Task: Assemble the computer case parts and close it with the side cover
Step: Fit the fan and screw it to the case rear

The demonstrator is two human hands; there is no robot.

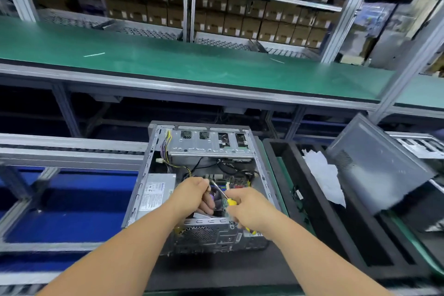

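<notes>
We keep the right hand (251,211) gripping the screwdriver (225,197), the left hand (194,193) pinching its shaft, vertical inside the open case (204,190).

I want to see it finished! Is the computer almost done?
Partly. The power supply and drive cage already sit inside the open case. The right hand holds a screwdriver, working with the left hand. The side cover still leans aside.

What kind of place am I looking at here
Probably a computer assembly line in a factory: an open computer case on the bench, a green conveyor belt behind it, and shelves of stacked cartons.
</notes>
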